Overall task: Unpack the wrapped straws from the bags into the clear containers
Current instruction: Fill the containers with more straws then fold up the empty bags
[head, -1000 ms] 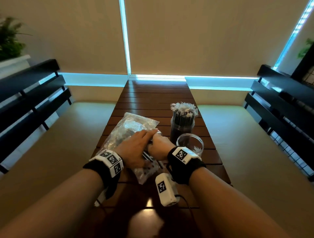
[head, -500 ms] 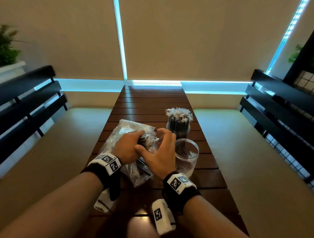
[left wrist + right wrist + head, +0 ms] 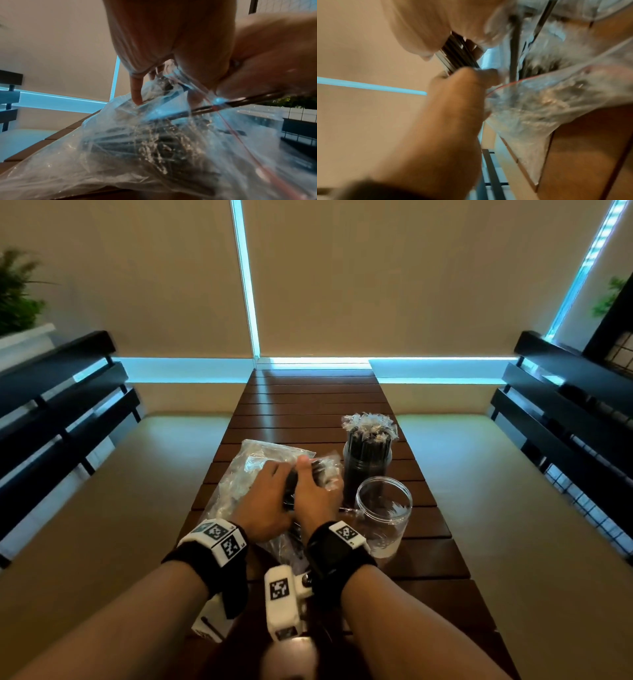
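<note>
A clear zip bag (image 3: 239, 484) of black wrapped straws lies on the wooden table (image 3: 308, 405). My left hand (image 3: 265, 503) rests on the bag and pinches its open mouth (image 3: 202, 94). Close beside it, my right hand (image 3: 317, 496) grips a bundle of wrapped straws (image 3: 320, 470), whose black shafts (image 3: 457, 54) show under the palm. More straws (image 3: 154, 146) remain inside the bag (image 3: 539, 97). To the right stands an empty clear jar (image 3: 385, 508). Behind it is a container (image 3: 368, 460) packed with upright straws.
Cushioned benches (image 3: 496, 491) with dark slatted backs (image 3: 51, 405) flank the narrow table on both sides. The far half of the table stretches toward drawn window blinds (image 3: 342, 285). A potted plant (image 3: 17, 292) sits at the far left.
My right hand, spread open over the bag half a second ago, has closed round a bundle of straws at the bag's mouth. The left hand stays on the bag.
</note>
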{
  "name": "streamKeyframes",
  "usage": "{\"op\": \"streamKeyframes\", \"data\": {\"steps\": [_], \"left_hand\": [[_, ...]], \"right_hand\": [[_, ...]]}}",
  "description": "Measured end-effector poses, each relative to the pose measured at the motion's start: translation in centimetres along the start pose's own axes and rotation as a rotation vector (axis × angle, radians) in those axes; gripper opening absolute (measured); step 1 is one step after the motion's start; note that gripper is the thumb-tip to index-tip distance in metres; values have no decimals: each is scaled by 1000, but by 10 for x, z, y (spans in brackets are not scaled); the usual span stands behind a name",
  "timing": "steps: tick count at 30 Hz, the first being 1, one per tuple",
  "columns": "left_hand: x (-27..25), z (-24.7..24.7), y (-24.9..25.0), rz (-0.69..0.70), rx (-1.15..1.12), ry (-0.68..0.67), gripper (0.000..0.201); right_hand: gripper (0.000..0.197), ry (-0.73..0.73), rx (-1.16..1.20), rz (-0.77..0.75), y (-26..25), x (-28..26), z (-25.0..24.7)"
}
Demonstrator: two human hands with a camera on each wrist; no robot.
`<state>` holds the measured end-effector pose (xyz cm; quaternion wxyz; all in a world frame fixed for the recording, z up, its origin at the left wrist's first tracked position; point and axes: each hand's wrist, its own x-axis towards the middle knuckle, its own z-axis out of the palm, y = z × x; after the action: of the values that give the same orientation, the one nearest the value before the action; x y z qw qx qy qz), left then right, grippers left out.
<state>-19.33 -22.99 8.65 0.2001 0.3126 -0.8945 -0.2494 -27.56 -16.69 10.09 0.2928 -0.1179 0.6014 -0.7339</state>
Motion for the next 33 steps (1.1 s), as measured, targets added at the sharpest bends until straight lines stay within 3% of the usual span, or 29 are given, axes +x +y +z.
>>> {"op": "streamKeyframes", "data": {"steps": [5, 9, 11, 15, 17, 18, 20, 22, 23, 25, 28, 30, 33], "left_hand": [[3, -8, -4, -223, 170, -20, 59], [6, -13, -8, -243, 216, -20, 39], [8, -15, -10, -233, 228, 13, 27], [8, -11, -11, -261, 198, 12, 19], [5, -10, -10, -314, 150, 9, 30], [3, -8, -9, -327, 168, -26, 53], [-4, -6, -2, -226, 277, -85, 97], [-5, -4, 10, -47, 223, -95, 107], [-4, -2, 14, 2, 107, -74, 100], [2, 2, 18, -11, -70, 24, 63], [3, 5, 18, -56, -123, 106, 19], [3, 6, 19, -64, -104, 131, 16], [5, 6, 18, -116, -82, 156, 24]], "right_hand": [[32, 188, 159, 17, -31, 4, 5], [13, 214, 261, 6, -58, 6, -4], [27, 222, 268, -43, -65, 4, -7], [26, 218, 267, -8, -67, 3, -9], [26, 200, 286, -9, -61, 4, -10], [29, 193, 304, -8, -59, 5, -10], [21, 190, 310, 11, -52, 5, -8], [18, 173, 297, 32, -44, 6, -5], [23, 151, 292, 42, -41, 5, -3], [38, 67, 241, 57, -35, 4, -1], [57, -171, 43, -34, -19, -1, -11], [59, -255, -195, -219, -3, -10, -29], [44, -274, -590, -482, 24, -17, -60]]}}
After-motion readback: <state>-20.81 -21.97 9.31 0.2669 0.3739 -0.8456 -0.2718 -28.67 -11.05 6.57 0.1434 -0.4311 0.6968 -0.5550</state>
